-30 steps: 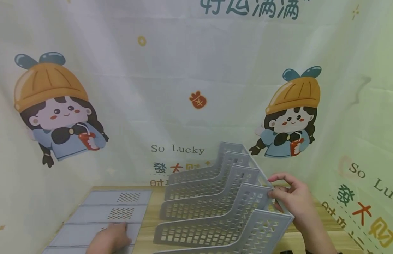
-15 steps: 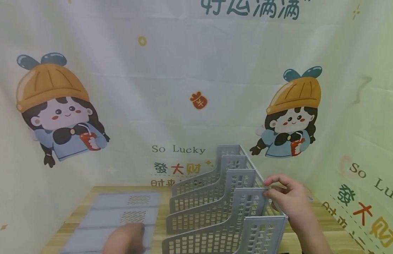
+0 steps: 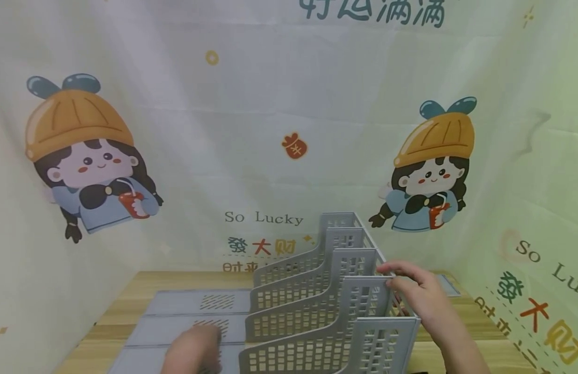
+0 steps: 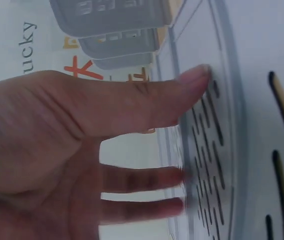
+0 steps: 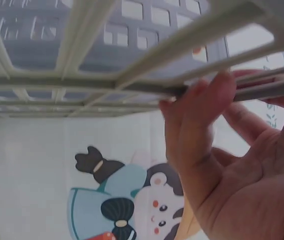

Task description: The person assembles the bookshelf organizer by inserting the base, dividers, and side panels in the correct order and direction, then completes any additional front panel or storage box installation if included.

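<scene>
Clearly the two hands are well apart, each busy with grey plastic. At seven o'clock in the head view the left hand (image 3: 192, 349), blurred there, lies over a flat panel (image 3: 176, 306); its own wrist camera shows thumb and fingers reaching out fairly straight, their tips against the surface. The right hand (image 3: 421, 301), at four o'clock, has its fingers hooked round a rail of the rack (image 3: 349, 291). That rack stands at five o'clock: five upright dividers, latticed with squarish holes, each sweeping from a low front to a tall back. The panel is smooth, seamed across into sections and cut with rows of slanting slots; its right edge runs up to the rack, and I cannot tell whether they touch. A smaller flat grey piece (image 3: 449, 284) lies beyond the right hand. Everything rests on a wood-grain table (image 3: 116, 306). Behind hangs a pale, softly creased cloth (image 3: 214, 171), printed "So Lucky" (image 3: 264, 218) just below centre, with "發大财" (image 3: 260, 245) under it. Larger characters, "好运满满" (image 3: 373, 11), are cropped at one o'clock; a cut-off "So Luc" (image 3: 552, 262) sits between three and four. Yellow-hatted cartoon figures (image 3: 97, 202) occupy nine and three o'clock.
</scene>
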Demonstrator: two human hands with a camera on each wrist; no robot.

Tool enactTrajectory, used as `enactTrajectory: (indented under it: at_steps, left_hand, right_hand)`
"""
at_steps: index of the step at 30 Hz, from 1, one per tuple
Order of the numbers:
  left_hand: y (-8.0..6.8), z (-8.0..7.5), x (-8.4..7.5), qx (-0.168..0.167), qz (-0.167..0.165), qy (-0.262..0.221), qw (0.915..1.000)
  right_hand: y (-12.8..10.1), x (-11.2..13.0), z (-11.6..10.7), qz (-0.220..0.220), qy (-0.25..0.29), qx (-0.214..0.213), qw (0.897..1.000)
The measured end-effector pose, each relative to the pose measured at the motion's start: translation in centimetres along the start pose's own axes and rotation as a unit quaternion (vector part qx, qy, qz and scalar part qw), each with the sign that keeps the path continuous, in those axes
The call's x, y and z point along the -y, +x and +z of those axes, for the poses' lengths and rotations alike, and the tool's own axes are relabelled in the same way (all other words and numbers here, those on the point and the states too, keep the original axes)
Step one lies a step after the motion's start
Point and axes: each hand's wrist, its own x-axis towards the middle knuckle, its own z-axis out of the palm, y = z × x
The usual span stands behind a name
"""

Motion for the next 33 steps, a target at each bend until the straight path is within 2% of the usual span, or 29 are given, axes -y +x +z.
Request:
enactTrajectory:
  at_steps: [6,12,17,21,27,33]
  left_hand:
    - [1.0,0.9,-0.2,-0.018,-0.006,0.014,0.9997]
    - [0.6,1.3,-0.6,-0.018,0.005,-0.001,0.9998]
    - [0.8,1.6,-1.1,-0.023,0.007,0.004,0.9997]
    - [0.8,1.6,-1.3,-0.021,0.001,0.002,0.9998]
    - [0.5,1.5,-1.4,-0.027,0.013,0.007,0.9995]
    - [0.7,1.5,-1.4,-0.027,0.01,0.005,0.9996]
  right_hand:
    - [0.1,-0.6,-1.4,0.026,0.043,0.014,0.999]
    - [0.0,-0.3,-0.9,0.019,0.031,0.013,0.999]
    - [-0.2,0.2,-0.2,0.009,-0.004,-0.008,1.0]
    - [-0.3,0.4,-0.1,0.014,-0.002,-0.01,1.0]
    - [-0.1,0.3,0.0,0.012,-0.02,-0.019,1.0]
    - [-0.1,0.0,-0.5,0.025,0.021,-0.001,0.999]
